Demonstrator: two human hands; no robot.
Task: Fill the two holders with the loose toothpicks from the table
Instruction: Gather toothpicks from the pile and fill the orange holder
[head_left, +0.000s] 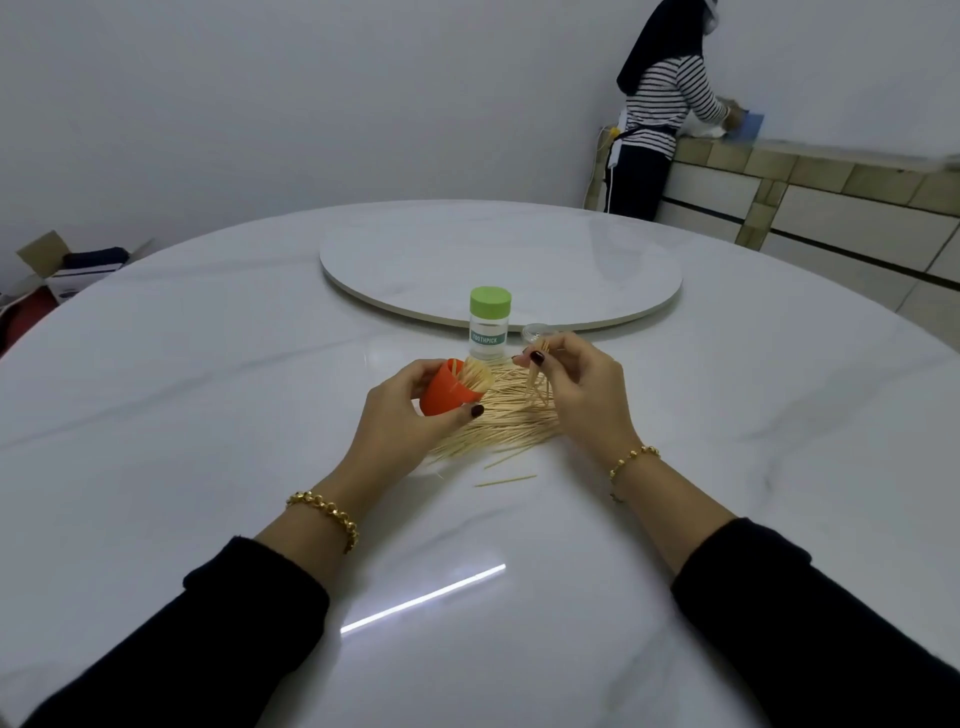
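Landmark: the pile of loose toothpicks (498, 415) on the white marble table (208, 389).

Left hand (400, 421) is at the pile's left edge, fingers wrapped closed around an orange holder (441, 397). The holder is tilted with its mouth toward the pile and already has a bunch of toothpicks in it, tips sticking out.

Right hand (576, 389) is over the pile's right part, thumb and fingertips pinched on a small bundle of toothpicks (537, 379). The bundle hangs down, its lower ends reaching into or just above the pile; cannot tell if they touch.

Second holder, a clear jar with green cap (490, 325) labelled TOOTHPICK, stands upright just behind the pile, cap on. A small clear lid (537, 331) lies beside the jar, behind the right hand.

A couple of stray toothpicks (506, 480) lie in front of the pile. A round turntable (498, 260) sits further behind the jar.
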